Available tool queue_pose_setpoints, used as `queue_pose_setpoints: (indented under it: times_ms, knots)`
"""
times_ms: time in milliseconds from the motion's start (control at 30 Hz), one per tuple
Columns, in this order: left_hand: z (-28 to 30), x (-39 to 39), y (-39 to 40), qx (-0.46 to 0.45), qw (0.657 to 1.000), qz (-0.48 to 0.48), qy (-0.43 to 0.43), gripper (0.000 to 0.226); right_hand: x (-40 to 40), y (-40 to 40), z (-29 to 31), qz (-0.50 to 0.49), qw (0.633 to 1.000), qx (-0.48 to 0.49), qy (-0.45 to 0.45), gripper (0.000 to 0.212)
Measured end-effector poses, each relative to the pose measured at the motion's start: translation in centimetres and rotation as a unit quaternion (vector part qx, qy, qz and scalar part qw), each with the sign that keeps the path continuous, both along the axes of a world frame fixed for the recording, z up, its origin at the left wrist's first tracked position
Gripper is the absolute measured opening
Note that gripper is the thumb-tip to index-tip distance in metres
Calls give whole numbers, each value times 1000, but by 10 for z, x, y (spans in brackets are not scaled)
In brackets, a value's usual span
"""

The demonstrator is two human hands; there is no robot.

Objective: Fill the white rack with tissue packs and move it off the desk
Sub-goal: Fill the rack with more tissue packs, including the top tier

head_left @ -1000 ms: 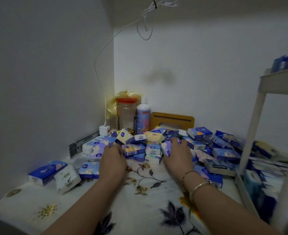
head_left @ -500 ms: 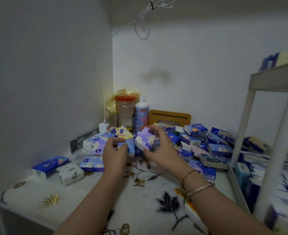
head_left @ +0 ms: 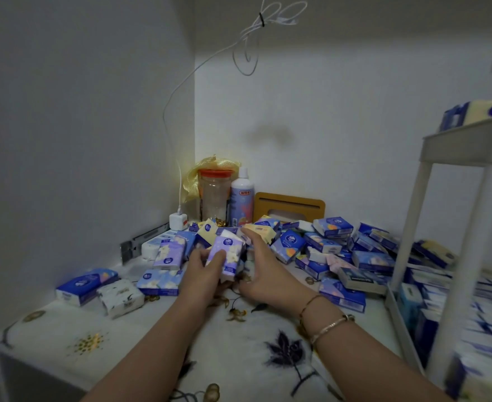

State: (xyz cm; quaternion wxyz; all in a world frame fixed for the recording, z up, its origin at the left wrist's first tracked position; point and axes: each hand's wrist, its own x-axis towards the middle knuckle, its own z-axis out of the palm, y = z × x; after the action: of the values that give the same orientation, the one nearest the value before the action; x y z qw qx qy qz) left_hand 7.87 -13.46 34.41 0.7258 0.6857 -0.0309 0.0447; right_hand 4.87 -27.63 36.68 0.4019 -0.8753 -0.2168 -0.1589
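My left hand (head_left: 202,268) grips a small stack of purple and blue tissue packs (head_left: 229,255), held upright just above the desk (head_left: 140,338). Beside the stack, my right hand (head_left: 263,271) is spread, its fingers touching the stack's right side. Behind both hands a loose pile of blue, purple and yellow tissue packs (head_left: 323,245) covers the back of the desk. The white rack (head_left: 468,224) stands at the right edge, with packs on its upper shelf and several more in its lower tray.
A clear jar with a red lid (head_left: 214,195), a bottle (head_left: 241,198) and a wooden holder (head_left: 289,206) stand in the back corner. A white charger (head_left: 178,221) with its cable hangs along the left wall. Two loose packs (head_left: 99,288) lie front left.
Both hands reached into the pile, then lifted packs out of it. The packs went from my right hand into my left, and my right hand opened beside them.
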Motion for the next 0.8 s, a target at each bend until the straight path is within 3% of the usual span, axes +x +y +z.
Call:
queue_pose_setpoints:
  times_ms: [267,400,500,667,733,800]
  knots:
    - [2,-2,-1,21,999,25,-30,13,18,0,-2,-61,997,41,36,72]
    - [3,-3,2,7,999,12,-36,25,20,-4,1,-56,987,105,106,63]
    - [6,-7,2,-18,999,-21,-29,38,19,-8,7,-56,966,202,154,44]
    - [15,-22,-2,-21,991,-97,-85,24,9,-12,31,-25,883,407,233,24]
    - [23,-26,-2,-31,989,-114,-85,28,0,-14,46,-25,872,416,256,23]
    - [35,-28,-1,-27,987,-129,-89,36,-6,-20,60,-43,886,385,255,22]
